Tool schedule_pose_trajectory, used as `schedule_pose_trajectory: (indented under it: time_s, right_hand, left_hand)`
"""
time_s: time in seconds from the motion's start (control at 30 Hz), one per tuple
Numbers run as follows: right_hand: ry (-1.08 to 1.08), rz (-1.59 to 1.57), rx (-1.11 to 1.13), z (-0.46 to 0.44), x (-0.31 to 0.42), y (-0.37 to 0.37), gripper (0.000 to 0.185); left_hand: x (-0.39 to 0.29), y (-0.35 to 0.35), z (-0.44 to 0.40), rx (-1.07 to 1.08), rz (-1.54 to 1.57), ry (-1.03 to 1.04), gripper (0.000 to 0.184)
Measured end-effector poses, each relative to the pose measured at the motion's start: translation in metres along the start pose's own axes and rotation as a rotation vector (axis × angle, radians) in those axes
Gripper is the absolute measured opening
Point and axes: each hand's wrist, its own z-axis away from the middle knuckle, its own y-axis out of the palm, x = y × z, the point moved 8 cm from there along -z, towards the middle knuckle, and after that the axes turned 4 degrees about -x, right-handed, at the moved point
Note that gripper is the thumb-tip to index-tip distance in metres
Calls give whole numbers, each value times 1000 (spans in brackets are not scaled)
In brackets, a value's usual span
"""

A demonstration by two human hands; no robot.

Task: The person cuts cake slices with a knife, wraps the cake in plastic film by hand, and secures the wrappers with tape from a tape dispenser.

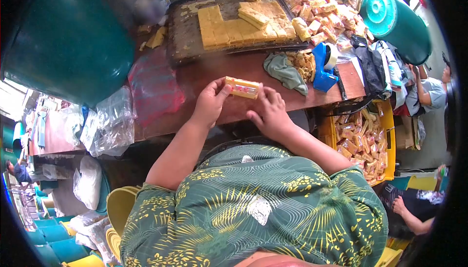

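Note:
A wrapped cake bar [243, 88] with a red-printed label is held above the front of the brown table. My left hand [211, 102] pinches its left end between thumb and fingers. Beside the other end, my right hand [273, 113] has its thumb spread away from the fingers, and its index fingertip is at the wrapper's edge. Beyond my hands, a slab of yellow cake [219, 30] cut into bars lies on a dark baking tray [183, 35]. Two loose double-layer bars rest on or near the slab.
Many wrapped bars pile up [326, 16] right of the tray. A blue tape dispenser [322, 72] and a grey cloth [285, 72] lie near the edge. A yellow crate [391, 145] holds more bars. Large green drums flank the table; other people are at the right and far left.

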Motion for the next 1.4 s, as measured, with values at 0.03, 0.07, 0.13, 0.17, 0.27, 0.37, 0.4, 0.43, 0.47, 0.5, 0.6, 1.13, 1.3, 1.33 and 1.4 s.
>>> schedule_pose_trajectory:
  time_s: [0.03,0.07,0.13,0.17,0.27,0.37,0.4,0.43,0.47,0.5,0.6,1.13,1.3,1.33,1.4]
  right_hand:
    - [8,-155,-116,-6,-7,-9,74]
    - [15,-310,-233,-11,-14,-19,72]
    - [-40,-402,-265,-15,-10,-40,55]
    - [-128,-355,-236,-12,-9,-44,49]
    - [-189,-367,-55,4,-13,-27,34]
    - [-71,-567,-2,11,-27,-16,24]
    - [-7,-560,21,7,-34,-15,21]
    - [60,-556,45,2,-40,-13,18]
    - [126,-554,68,-1,-44,-11,15]
    - [171,-599,78,-4,-45,-10,16]
    - [104,-527,59,-9,-43,-30,18]
    - [257,37,-365,-16,-232,-160,45]
    - [563,-388,-287,-34,-254,-151,46]
    - [622,-355,-251,-35,-254,-154,46]
    - [671,-369,-236,-37,-257,-155,45]
  left_hand:
    - [1,9,-3,67,39,-10,42]
    - [3,18,-5,134,76,-22,40]
    - [-3,26,-7,162,-300,209,42]
    - [-4,31,-6,161,-431,307,43]
    - [-5,48,-1,222,-630,389,48]
    - [-18,59,10,311,-672,555,63]
    - [-22,62,13,301,-752,573,69]
    - [-27,66,18,291,-833,587,75]
    - [-28,68,21,281,-916,601,81]
    - [-26,69,20,285,-982,628,96]
    - [-23,68,19,272,-976,596,95]
    - [-26,72,26,295,-980,616,88]
    - [-25,71,25,285,-1001,610,89]
    - [-25,71,24,284,-1001,606,89]
    - [-25,71,24,287,-1000,598,89]
